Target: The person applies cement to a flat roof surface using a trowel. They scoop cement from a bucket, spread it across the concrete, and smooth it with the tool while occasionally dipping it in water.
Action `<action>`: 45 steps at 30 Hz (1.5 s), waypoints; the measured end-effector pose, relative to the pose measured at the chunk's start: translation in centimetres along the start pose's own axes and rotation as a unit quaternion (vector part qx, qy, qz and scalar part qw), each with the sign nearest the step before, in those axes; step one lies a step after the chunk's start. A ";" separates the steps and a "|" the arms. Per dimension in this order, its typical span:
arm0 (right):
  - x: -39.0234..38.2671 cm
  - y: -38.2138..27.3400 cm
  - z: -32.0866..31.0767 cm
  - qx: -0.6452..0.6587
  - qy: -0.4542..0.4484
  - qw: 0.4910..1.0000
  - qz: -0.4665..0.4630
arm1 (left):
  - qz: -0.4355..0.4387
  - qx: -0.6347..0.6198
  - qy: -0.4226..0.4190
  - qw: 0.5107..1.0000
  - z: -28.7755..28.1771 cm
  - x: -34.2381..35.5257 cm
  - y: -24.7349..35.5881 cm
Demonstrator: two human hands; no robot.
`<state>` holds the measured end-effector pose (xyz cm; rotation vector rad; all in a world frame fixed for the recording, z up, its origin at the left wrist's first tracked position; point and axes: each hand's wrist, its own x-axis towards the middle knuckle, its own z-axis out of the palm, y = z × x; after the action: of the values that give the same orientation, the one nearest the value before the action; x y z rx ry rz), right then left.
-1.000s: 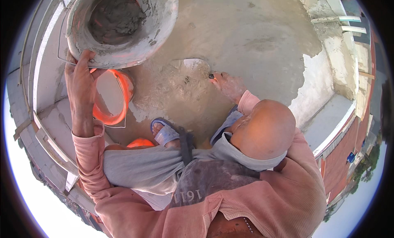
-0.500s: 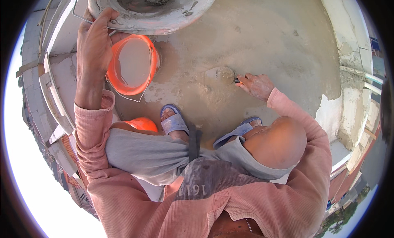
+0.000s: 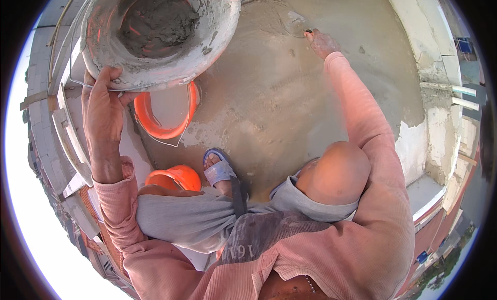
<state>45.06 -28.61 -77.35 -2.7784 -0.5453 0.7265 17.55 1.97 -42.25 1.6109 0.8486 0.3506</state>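
My left hand grips the near rim of a mortar-crusted bucket, thumb on the inside. The bucket tilts toward me, with dark grey wet mortar in its bottom. Its wire handle hangs by my wrist. Out at the far side, my right hand is closed round the dark handle of a trowel. The trowel's blade lies on the wet grey mortar of the floor, smeared and hard to make out at its edges.
An orange bucket of cloudy water stands just below the mortar bucket, partly covered by it. Another orange container sits beside my left knee. A low pale wall runs along the right, with two white pipes through it.
My right hand has swept the trowel away from me to the far part of the floor. My left hand has shifted left and nearer with the mortar bucket, which shows more of its inside.
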 end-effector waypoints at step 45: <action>-14.7 14.9 -4.6 0.827 0.437 0.234 0.265 | -0.041 -0.050 -0.091 0.994 -1.8 5.0 -2.4</action>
<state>39.88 -48.60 -71.56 -0.6126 0.9766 -0.3669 19.07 6.75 -45.27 1.4848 0.7441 0.1827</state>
